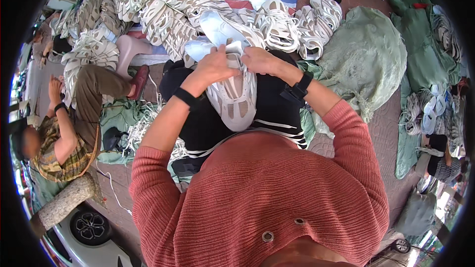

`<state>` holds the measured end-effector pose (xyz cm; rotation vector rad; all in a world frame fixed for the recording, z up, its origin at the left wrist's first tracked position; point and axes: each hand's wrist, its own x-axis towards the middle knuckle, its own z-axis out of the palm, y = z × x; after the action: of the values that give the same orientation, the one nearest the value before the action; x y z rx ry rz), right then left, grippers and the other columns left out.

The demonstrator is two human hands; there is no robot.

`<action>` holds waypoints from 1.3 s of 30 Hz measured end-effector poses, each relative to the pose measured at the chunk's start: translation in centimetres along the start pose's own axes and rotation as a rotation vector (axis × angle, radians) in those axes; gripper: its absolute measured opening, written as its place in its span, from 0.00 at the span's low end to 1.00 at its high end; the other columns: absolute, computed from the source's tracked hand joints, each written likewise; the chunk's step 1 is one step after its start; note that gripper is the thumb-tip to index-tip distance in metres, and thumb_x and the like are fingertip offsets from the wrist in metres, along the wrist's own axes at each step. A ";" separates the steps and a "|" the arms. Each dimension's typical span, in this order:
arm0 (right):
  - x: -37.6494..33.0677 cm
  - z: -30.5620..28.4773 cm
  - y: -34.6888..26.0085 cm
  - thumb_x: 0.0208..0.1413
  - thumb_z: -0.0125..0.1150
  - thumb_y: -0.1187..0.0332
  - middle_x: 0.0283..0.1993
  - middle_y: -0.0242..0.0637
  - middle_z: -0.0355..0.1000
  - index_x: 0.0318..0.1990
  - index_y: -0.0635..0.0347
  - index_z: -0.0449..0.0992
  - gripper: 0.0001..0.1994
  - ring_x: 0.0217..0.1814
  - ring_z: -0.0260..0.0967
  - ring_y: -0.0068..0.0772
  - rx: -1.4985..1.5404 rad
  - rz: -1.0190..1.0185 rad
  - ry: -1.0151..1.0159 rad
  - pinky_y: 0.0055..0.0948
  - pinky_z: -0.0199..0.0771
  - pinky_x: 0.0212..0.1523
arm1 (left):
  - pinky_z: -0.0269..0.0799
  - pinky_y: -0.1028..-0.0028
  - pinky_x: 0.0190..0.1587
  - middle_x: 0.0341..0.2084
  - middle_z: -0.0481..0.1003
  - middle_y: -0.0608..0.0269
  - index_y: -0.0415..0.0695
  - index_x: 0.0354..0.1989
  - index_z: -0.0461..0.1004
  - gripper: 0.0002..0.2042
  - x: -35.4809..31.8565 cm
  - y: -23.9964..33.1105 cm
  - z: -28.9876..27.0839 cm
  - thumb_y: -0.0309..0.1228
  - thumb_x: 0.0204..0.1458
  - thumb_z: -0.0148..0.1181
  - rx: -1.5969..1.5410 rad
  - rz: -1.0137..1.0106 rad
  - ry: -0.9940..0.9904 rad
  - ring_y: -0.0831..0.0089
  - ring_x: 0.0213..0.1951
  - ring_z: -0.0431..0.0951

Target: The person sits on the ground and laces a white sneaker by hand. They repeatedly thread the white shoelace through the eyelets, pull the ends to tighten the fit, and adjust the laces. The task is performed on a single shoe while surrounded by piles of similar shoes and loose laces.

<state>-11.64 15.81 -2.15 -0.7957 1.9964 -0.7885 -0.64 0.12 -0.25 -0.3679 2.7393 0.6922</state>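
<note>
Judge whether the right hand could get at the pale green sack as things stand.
Probably yes: the sack lies largely uncovered beside the right forearm, though the right hand would likely have to leave the beige shoe first.

Two bare hands and one pale shoe, among more shoes than can be counted.
The pair of hands is one left hand and one right hand; there are two black wrist straps, one to each forearm, and two metal eyelets on one red sweater. Also in view: one pink stool, one big, bulging, pale green sack, one seated co-worker close by at left, one car showing one wheel, and one stone post. People further off, toward the rim, are too small and blurred to number.
</note>
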 end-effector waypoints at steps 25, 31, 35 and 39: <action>-0.1 -1.3 0.0 0.59 0.61 0.55 0.29 0.45 0.73 0.52 0.52 0.72 0.18 0.27 0.72 0.43 -0.279 -0.551 0.183 0.39 0.72 0.30 | 0.64 0.67 0.62 0.57 0.67 0.34 0.25 0.68 0.44 0.52 -2.5 -7.0 4.2 0.30 0.37 0.74 -0.776 0.074 -0.018 0.51 0.61 0.69; -1.6 -2.8 1.5 0.58 0.63 0.58 0.26 0.31 0.59 0.52 0.53 0.71 0.18 0.27 0.62 0.24 0.136 -0.096 -0.088 0.28 0.66 0.28 | 0.63 0.68 0.63 0.58 0.67 0.37 0.36 0.67 0.54 0.35 -2.4 -7.1 4.8 0.25 0.49 0.61 -0.804 0.030 0.127 0.53 0.61 0.68; -1.5 -3.5 1.2 0.54 0.66 0.59 0.27 0.35 0.62 0.52 0.52 0.72 0.19 0.32 0.67 0.34 -0.088 -0.332 0.010 0.33 0.69 0.35 | 0.64 0.65 0.62 0.61 0.63 0.41 0.39 0.68 0.54 0.34 -4.0 -3.9 2.8 0.23 0.51 0.58 -0.534 0.045 0.147 0.56 0.63 0.66; -0.1 -3.4 -1.0 0.49 0.70 0.61 0.39 0.44 0.70 0.53 0.57 0.70 0.25 0.45 0.69 0.51 -0.492 -0.684 0.181 0.41 0.69 0.48 | 0.70 0.54 0.53 0.49 0.71 0.31 0.39 0.68 0.51 0.37 -5.2 -2.5 0.3 0.33 0.49 0.58 -0.002 0.048 0.224 0.41 0.52 0.73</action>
<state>-14.29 16.14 0.22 -1.8106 2.1178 -0.7582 5.06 -0.94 0.18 -0.4043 2.9670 0.7054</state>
